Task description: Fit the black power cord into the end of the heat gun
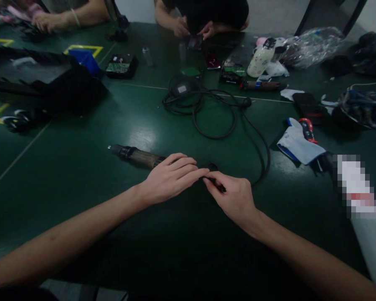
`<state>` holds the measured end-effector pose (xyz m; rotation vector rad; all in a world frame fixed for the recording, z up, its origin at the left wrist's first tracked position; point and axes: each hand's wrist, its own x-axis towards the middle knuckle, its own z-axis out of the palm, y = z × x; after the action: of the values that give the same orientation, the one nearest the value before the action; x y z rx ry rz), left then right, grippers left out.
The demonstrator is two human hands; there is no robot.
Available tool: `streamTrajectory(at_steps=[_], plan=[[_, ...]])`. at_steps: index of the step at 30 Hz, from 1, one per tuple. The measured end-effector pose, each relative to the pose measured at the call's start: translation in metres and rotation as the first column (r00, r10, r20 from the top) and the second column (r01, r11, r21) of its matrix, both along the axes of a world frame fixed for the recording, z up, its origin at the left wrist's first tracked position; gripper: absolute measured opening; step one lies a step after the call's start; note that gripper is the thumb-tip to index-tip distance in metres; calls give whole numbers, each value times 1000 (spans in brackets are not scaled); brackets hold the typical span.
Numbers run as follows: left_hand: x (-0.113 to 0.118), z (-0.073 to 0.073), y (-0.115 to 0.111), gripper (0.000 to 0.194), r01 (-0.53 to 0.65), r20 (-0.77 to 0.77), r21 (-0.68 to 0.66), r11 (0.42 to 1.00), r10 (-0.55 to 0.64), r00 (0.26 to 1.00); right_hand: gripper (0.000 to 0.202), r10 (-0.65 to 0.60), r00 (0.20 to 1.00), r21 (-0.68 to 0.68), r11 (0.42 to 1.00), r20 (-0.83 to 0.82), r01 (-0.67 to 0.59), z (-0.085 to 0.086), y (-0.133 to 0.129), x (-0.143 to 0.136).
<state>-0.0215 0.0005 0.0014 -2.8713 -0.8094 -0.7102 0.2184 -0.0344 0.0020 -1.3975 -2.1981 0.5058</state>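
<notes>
Now, left hand (175,177) flat over screwdriver (144,158), right hand (235,194) pinching cable (268,156), bowl (347,118) of oddments (365,104)

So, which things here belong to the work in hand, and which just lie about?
In the work:
dark, slim cylindrical tool, partly covered by the left hand
small black part at the right hand
black looped cable, probably

Seemingly just lying about:
white cloth glove with blue edging
white patterned bottle with black cap
clear crumpled plastic bag
</notes>
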Motion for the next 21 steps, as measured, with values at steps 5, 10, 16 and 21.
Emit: streamTrajectory(at_steps=[5,10,16,21], plan=[[-1,0,0,48,31,-29,-24,999,-31,999,17,15,1000,-10,1000,-6,-15,1,0,0],[0,1,0,47,10,-3,-6,1000,-10,1000,16,13,1000,-1,1000,3,-13,1,0,0],[0,3,0,48,14,-34,8,1000,-14,999,17,23,1000,-15,1000,-8,-23,3,0,0],[0,4,0,48,28,-33,6,1000,-27,999,18,15,1000,-9,1000,-6,-15,3,0,0]])
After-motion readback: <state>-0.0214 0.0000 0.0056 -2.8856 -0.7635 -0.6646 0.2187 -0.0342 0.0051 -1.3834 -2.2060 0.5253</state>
